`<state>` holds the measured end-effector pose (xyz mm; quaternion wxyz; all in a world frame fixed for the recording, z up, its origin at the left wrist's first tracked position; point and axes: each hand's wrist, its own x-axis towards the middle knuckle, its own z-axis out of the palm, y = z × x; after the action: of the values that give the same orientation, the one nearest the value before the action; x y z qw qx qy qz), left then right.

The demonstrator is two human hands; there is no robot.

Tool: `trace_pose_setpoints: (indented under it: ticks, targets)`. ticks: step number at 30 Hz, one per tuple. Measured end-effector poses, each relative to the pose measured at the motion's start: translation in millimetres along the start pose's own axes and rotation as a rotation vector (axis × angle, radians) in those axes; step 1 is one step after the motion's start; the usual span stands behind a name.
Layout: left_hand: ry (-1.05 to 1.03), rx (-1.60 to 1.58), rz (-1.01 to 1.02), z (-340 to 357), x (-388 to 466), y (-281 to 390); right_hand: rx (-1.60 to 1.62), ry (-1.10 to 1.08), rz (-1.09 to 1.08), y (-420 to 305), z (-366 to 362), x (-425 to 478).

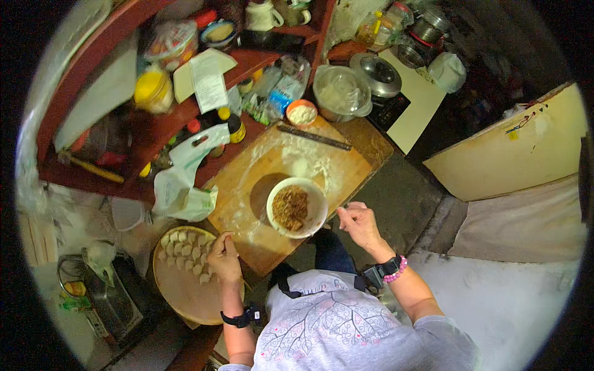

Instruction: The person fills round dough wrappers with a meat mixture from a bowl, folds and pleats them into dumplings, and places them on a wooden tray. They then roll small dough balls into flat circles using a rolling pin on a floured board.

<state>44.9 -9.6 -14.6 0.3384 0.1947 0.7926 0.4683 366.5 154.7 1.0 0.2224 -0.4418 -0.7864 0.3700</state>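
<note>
In front of me a white bowl of brown minced filling stands at the near edge of a floured wooden board. My right hand is just right of the bowl, fingers curled together; whether something small is between them is unclear. My left hand hangs over the right part of a round tray, its fingers bent and their inner side hidden. Several pale dumplings sit in rows on the tray's far half. A dark rolling pin lies across the board's far end.
An orange bowl of flour stands behind the rolling pin. Beyond it are a lidded pot and a pan with a glass lid. A plastic bag and a red shelf with jars border the board's left. A sink is at lower left.
</note>
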Motion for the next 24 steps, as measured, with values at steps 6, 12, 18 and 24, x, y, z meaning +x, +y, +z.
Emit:
trace_pose_setpoints:
  ticks: [6,12,18,24]
  targets:
    - [0.098,0.2,0.528,79.0,-6.4,76.4,0.108,0.143,0.181,79.6,-39.6,84.3]
    - [0.095,0.236,0.535,122.1,-45.5,119.2,0.468,0.494,0.391,144.8,-92.5,220.5]
    - [0.13,0.099,0.332,127.3,-78.7,93.9,0.984,0.305,0.54,199.6,-109.2,261.2]
    - [0.117,0.138,-0.208,104.7,-77.1,-18.9,0.811,-0.004,0.668,160.5,-107.9,225.0]
